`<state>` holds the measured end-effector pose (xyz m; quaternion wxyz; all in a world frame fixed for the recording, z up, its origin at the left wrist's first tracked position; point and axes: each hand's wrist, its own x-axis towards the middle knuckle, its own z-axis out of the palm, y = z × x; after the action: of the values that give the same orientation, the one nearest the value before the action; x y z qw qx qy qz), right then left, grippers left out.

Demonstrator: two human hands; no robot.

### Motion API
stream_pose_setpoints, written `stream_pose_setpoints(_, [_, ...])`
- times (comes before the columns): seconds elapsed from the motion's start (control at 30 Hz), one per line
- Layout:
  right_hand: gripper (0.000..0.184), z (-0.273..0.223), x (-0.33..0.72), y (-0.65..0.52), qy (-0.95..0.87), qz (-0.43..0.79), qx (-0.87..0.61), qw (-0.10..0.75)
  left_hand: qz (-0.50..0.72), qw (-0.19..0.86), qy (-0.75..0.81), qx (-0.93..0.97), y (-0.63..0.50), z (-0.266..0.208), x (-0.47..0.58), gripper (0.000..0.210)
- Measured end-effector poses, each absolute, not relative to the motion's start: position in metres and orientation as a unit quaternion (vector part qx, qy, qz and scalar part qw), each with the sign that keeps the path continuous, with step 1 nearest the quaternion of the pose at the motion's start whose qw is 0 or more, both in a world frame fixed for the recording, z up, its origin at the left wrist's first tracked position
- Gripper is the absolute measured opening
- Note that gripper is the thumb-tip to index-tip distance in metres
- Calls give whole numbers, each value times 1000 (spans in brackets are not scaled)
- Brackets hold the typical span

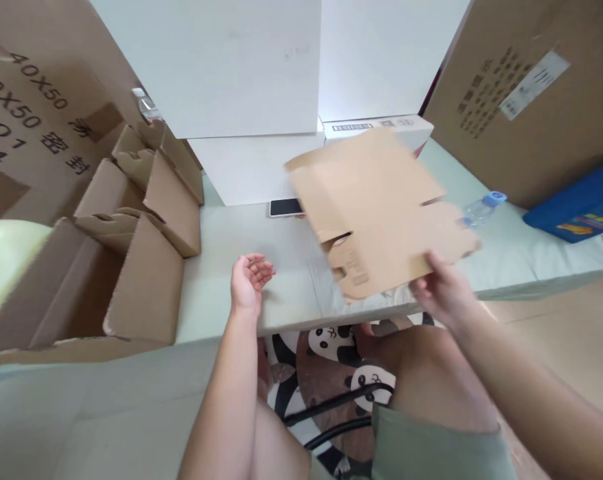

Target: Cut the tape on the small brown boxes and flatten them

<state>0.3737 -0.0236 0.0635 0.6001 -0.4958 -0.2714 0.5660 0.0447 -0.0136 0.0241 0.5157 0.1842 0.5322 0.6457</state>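
My right hand [444, 290] grips the near edge of a flattened brown cardboard box [371, 207], thumb on top and fingers underneath. The sheet is tilted above the right part of the table, its slots and rounded flaps showing, slightly blurred. Over the table near its front edge is my left hand [252, 280], holding nothing, fingers loosely curled and apart. Behind the cardboard a phone [285, 208] lies on the table, partly covered by the sheet.
Folded open cardboard boxes [151, 287] stand in a row on the left. White boxes [251, 73] are stacked at the back. To the right are a plastic bottle [481, 210], a blue package [576, 203] and a large carton [531, 87]. The table [216, 293] has a pale green cover.
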Motion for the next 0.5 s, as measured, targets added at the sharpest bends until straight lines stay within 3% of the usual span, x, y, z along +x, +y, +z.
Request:
stream_pose_setpoints(0.13, [33, 125, 453, -19, -271, 336, -570, 699, 634, 510, 540, 215, -17, 26, 44, 34])
stream_pose_setpoints(0.33, [26, 176, 535, 42, -278, 114, -670, 679, 630, 500, 548, 230, -15, 25, 45, 34])
stream_pose_setpoints(0.4, [27, 177, 551, 74, -281, 103, -703, 646, 629, 499, 548, 233, -13, 23, 46, 34])
stream_pose_setpoints(0.5, [23, 167, 564, 121, -324, 245, -683, 607, 625, 502, 550, 235, -11, 22, 47, 35])
